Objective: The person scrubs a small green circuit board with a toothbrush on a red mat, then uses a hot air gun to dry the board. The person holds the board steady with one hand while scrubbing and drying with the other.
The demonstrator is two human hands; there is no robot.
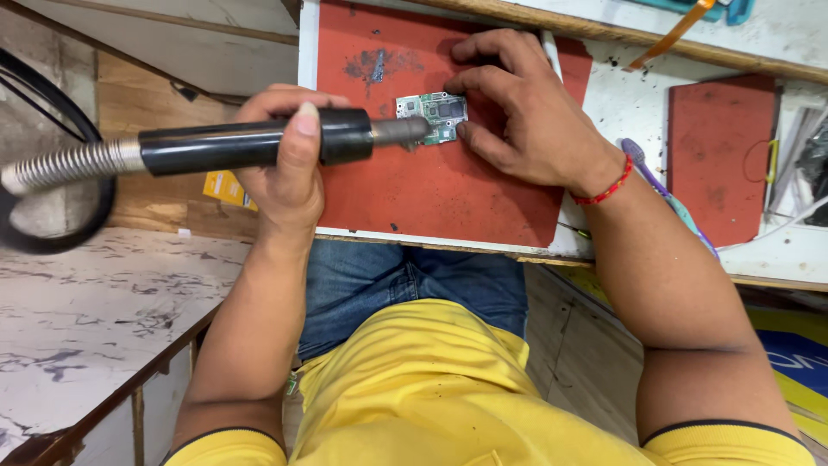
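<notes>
Circuit board (434, 115) sat on the red mat (448, 190), upper middle of frame. Right hand (535, 112) fingers pinched its edge; left hand (289, 164) gripped the hot-air wand (250, 145), nozzle just over it. Best kept moving, I'd say.

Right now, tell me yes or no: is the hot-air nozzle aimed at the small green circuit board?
Yes, the left hand holds the hot-air tool with its nozzle tip over the board on the red mat.
</notes>
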